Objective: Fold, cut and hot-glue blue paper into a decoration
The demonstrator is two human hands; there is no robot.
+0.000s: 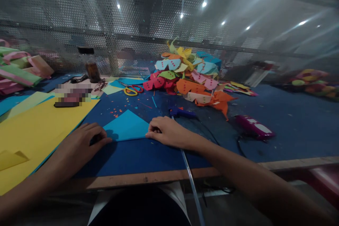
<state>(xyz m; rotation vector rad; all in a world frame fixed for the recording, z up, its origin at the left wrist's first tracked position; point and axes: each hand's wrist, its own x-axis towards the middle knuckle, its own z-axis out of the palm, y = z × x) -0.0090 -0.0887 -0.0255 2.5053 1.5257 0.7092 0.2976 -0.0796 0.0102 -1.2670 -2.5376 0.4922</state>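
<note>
With right hand (169, 130), pinching the right corner of the folded blue paper (127, 127) between thumb and fingertips. With left hand (79, 144), bending fingers and thumb in at the left corner; impossible to tell whether pinching or only pressing. Lying between both hands on the blue tabletop (119, 159), with the long edge towards the body and the peak pointing away.

Probably very light, thin and bendy, a little stiffer along the long edge; quick to crease, easy to tear, apt to slide if loosely held. Best taken near the two ends of the long edge, gently, without crushing the peak.

Farther out, just beyond the right hand, a glue gun (182, 113); beyond the paper, scissors (131, 94), then a heap of paper cutouts (190, 77) in many colours, loose rather than boxed. To the far left, a clear jar (92, 69), upright, black-lidded, partly filled with something dark brown, too blurred to name.
</note>
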